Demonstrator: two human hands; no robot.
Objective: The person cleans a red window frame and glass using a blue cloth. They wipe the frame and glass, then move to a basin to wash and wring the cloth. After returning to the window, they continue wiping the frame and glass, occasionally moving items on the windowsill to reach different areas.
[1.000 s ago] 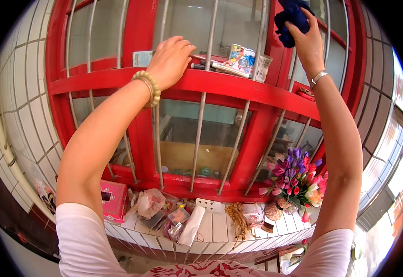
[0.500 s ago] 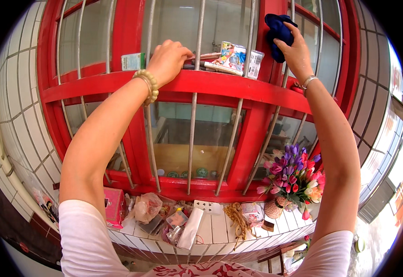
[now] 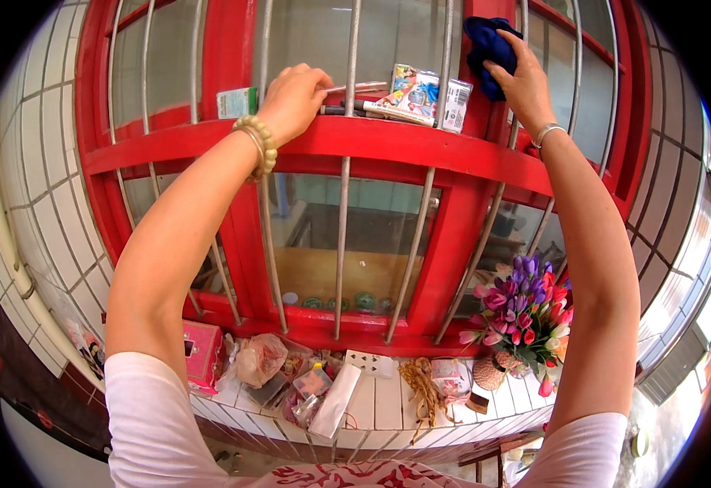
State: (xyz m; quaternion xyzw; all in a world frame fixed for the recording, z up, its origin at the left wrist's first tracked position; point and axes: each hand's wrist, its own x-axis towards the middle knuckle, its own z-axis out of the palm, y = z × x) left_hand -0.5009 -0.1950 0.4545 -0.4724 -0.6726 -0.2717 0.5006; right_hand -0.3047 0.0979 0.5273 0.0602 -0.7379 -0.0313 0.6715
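My left hand (image 3: 292,103), wearing a beaded bracelet, is at the red window ledge (image 3: 404,150), its fingers closed at the end of a slim pinkish pen-like stick (image 3: 359,87). Beside it on the ledge lie a dark marker (image 3: 333,110) and a white marker (image 3: 398,112). A colourful picture packet (image 3: 415,91) and a white packet (image 3: 456,106) lean behind the bars. My right hand (image 3: 526,81) grips a bunched dark blue cloth (image 3: 490,50) high against the red frame, at the right-hand bars. Left of my left hand stands a small green-and-white box (image 3: 236,102).
Upright metal bars (image 3: 343,220) cross the window. On the tiled sill (image 3: 380,411) below are a pink box (image 3: 202,356), a crumpled plastic bag (image 3: 261,359), small packets, a white sheet-like strip (image 3: 336,400), dried brown stalks (image 3: 422,390) and a flower pot (image 3: 490,372) with artificial-looking tulips (image 3: 526,305).
The pinkish stick's left end has risen slightly with my left hand. My right hand and the blue cloth have shifted slightly, and the cloth is more bunched. The whole view has moved a little.
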